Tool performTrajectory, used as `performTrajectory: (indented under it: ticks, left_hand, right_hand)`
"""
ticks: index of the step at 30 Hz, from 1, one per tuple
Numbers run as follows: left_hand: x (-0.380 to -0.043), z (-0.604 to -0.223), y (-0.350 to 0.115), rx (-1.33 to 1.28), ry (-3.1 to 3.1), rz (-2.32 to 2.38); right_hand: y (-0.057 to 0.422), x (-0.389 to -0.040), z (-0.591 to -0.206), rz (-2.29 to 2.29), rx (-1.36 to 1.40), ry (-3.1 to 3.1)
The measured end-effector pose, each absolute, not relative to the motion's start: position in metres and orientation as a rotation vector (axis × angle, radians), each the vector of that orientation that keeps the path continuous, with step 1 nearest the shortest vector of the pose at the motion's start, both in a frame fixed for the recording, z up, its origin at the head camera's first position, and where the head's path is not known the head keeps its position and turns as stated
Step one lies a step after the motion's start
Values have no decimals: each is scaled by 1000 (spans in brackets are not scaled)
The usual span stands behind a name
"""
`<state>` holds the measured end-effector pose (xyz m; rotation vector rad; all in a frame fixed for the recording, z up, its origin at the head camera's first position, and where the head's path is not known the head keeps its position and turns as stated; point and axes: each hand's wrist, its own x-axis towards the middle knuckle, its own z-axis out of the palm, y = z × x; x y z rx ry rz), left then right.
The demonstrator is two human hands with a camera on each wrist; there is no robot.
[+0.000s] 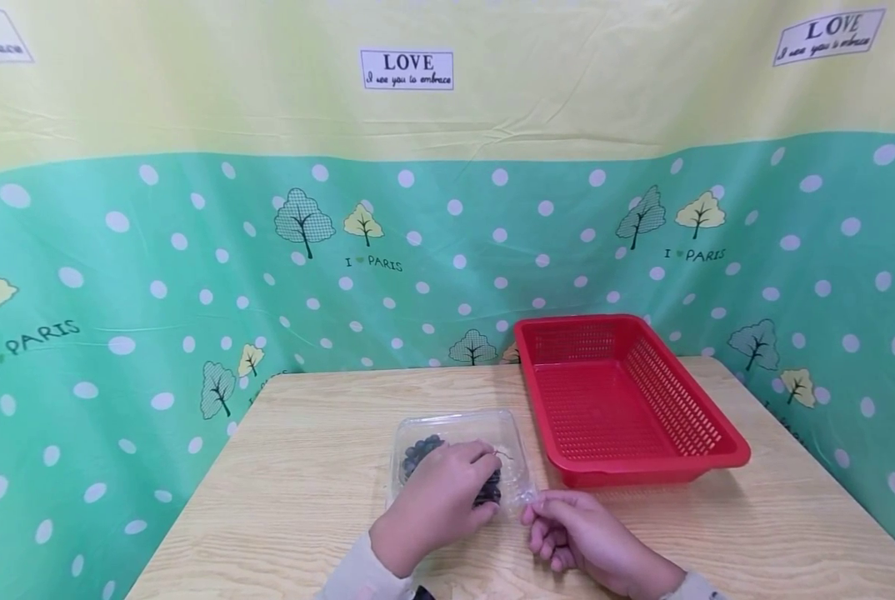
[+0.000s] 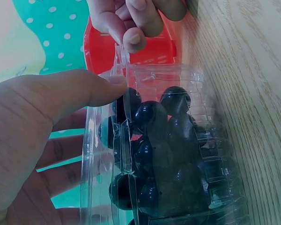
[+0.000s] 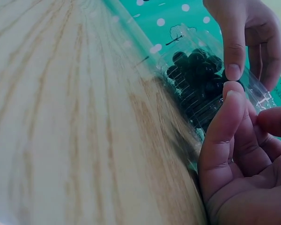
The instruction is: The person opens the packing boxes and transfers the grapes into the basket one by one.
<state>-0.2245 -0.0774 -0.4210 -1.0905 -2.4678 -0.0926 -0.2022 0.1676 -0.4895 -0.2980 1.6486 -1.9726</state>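
A clear plastic box (image 1: 518, 442) with its lid lying over it stands on the table, holding dark grapes (image 1: 421, 450). My left hand (image 1: 442, 493) rests across the top of the lid with its fingers extended. In the left wrist view, the left thumb (image 2: 84, 89) lies straight against the box's front rim. At the box's near right corner, my right hand (image 1: 578, 533) pinches the edge of the clear plastic between thumb and forefinger. The other right fingers are loosely curled. Part of the grapes is hidden under the left hand.
A red plastic basket (image 1: 627, 473) with perforated walls stands to the right of the box, close to it. The light wooden table (image 1: 290, 483) ends at a green and yellow patterned curtain (image 1: 387, 308) at the back and sides.
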Motion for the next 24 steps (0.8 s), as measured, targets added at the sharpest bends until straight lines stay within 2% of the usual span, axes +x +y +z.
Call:
performTrajectory:
  ticks: [24]
  left_hand:
    - [-227,-420,-81,-1094,-2384,-130]
  right_hand:
    - [166,-202,-493,-1951,-234,1724]
